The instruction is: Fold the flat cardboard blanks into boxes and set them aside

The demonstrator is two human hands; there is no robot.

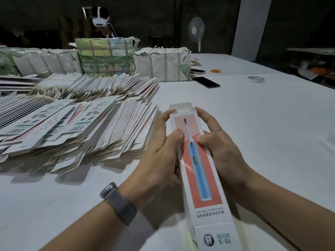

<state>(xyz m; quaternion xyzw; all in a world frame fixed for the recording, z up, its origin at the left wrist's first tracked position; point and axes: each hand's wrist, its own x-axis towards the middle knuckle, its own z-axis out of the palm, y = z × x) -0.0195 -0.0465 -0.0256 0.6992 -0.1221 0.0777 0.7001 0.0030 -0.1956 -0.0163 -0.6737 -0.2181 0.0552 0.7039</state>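
I hold the toothbrush box (pixel 198 163) lengthwise over the near middle of the table (pixel 262 109), my left hand (pixel 159 151) on its left side and my right hand (pixel 215 142) on its right, thumbs on top. The box's far flap (pixel 181 106) points away from me. To the left lie fanned stacks of flat blanks (pixel 76 127), with another row (pixel 94 87) behind them. Behind those stand taped bundles (pixel 108 57), one (pixel 163 64) further right. Right of that bundle lie a phone (pixel 206 82) and, further right, a tape roll (pixel 256 79). A fan (pixel 196 31) stands beyond the table's far edge. Another person (pixel 101 20) sits behind the bundles.
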